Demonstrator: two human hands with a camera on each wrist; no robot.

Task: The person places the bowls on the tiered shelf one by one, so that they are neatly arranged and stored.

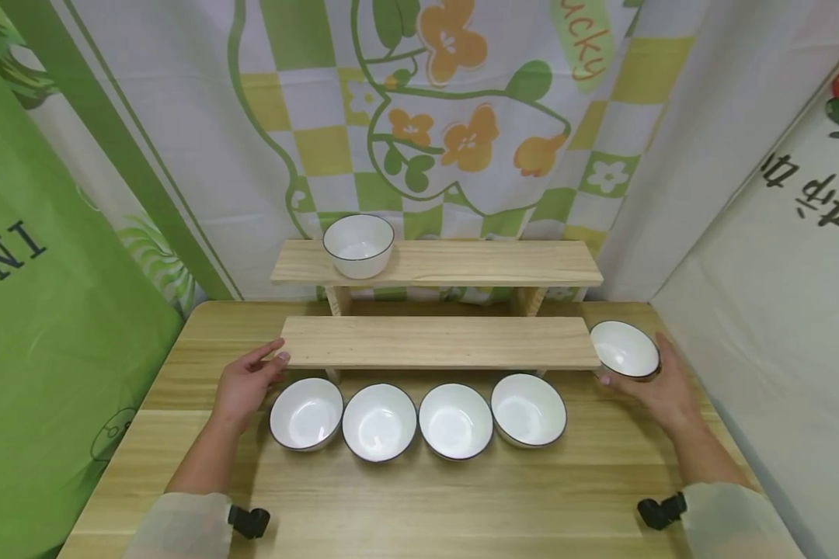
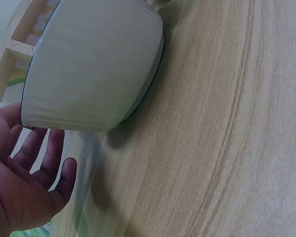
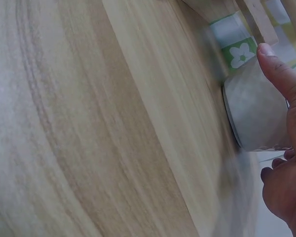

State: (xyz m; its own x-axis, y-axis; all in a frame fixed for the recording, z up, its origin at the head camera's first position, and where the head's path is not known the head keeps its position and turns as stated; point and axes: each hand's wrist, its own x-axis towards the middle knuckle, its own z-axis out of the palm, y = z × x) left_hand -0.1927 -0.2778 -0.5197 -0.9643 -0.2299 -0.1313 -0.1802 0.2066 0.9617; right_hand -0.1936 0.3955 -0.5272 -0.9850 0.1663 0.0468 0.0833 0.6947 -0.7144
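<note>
My right hand (image 1: 660, 392) grips a white bowl (image 1: 625, 349) with a dark rim, beside the right end of the lower wooden shelf (image 1: 440, 341). In the right wrist view the thumb lies along the side of that bowl (image 3: 259, 108), and its base is close over the table. At the shelf's other end, my left hand (image 1: 246, 384) has its fingertips right at the board's edge, fingers loosely bent. Just right of that hand stands the leftmost bowl (image 1: 307, 414) of a front row; its side (image 2: 89, 64) fills much of the left wrist view.
Several matching bowls (image 1: 380, 423) stand side by side in front of the lower shelf. One more bowl (image 1: 359, 245) sits toward the left on the upper shelf (image 1: 475, 262). Patterned curtains (image 1: 447, 140) hang behind the wooden table (image 1: 419, 505) and at both sides.
</note>
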